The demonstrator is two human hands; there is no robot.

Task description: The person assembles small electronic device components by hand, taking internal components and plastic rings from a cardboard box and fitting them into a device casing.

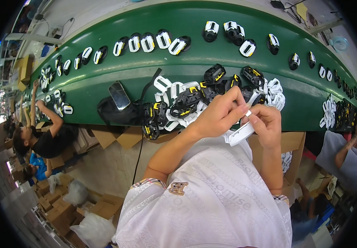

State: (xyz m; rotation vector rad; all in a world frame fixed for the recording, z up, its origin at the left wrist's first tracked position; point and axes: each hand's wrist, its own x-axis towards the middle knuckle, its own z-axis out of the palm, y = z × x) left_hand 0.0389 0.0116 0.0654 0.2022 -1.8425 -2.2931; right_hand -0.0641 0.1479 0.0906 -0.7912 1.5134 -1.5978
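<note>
Over the front edge of the green table, my two hands meet at a white plastic part [241,134]. My right hand [266,124] is closed with thumb and fingers round its upper end. My left hand [224,111] pinches with thumb and forefinger at the same end; what lies between those fingertips is mostly hidden. Just beyond my hands is a heap of black plastic housings [185,102] with yellow pieces, mixed with white plastic frames [162,84]. More white frames [275,93] lie right of my right hand.
Assembled black-and-white units [147,42] stand in a row along the green conveyor belt [104,39]. A phone [119,96] rests on a black bag [112,113] at left. Cardboard boxes [288,142] stand below the table edge. Co-workers [46,132] sit at both sides.
</note>
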